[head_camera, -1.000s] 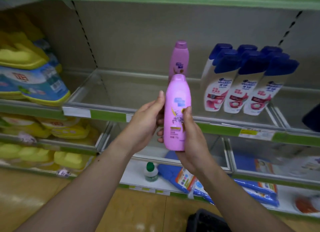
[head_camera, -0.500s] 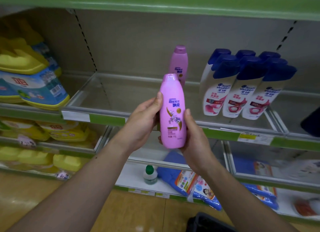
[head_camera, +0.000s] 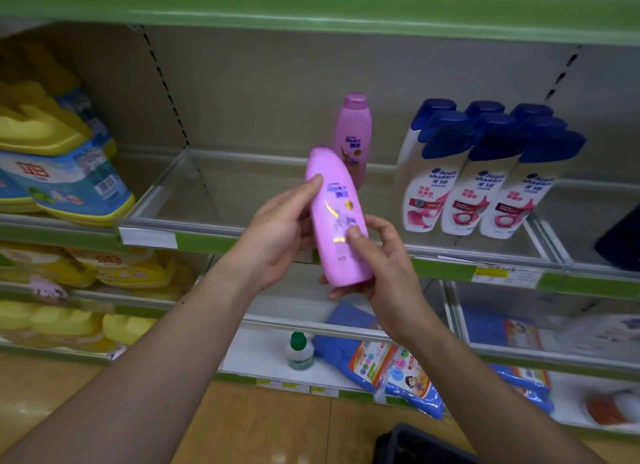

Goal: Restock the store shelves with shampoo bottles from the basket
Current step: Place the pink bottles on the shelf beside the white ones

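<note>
I hold a pink shampoo bottle (head_camera: 337,217) in front of the middle shelf (head_camera: 207,242), its top tilted to the left. My left hand (head_camera: 277,231) grips its left side and my right hand (head_camera: 377,255) wraps its lower right, thumb across the label. A second pink shampoo bottle (head_camera: 353,138) stands upright at the back of the shelf, just behind the held one. Part of the dark basket (head_camera: 415,444) shows on the floor at the bottom edge, below my right forearm.
Several white shampoo bottles with blue caps (head_camera: 485,172) stand on the shelf to the right. Yellow and blue detergent bags (head_camera: 65,172) fill the left bay. Blue packets (head_camera: 391,363) and a small green-capped bottle (head_camera: 299,351) lie on the bottom shelf.
The held pink bottle went from upright to tilted with its top to the left. My right thumb moved onto its label, and both hands shifted slightly right.
</note>
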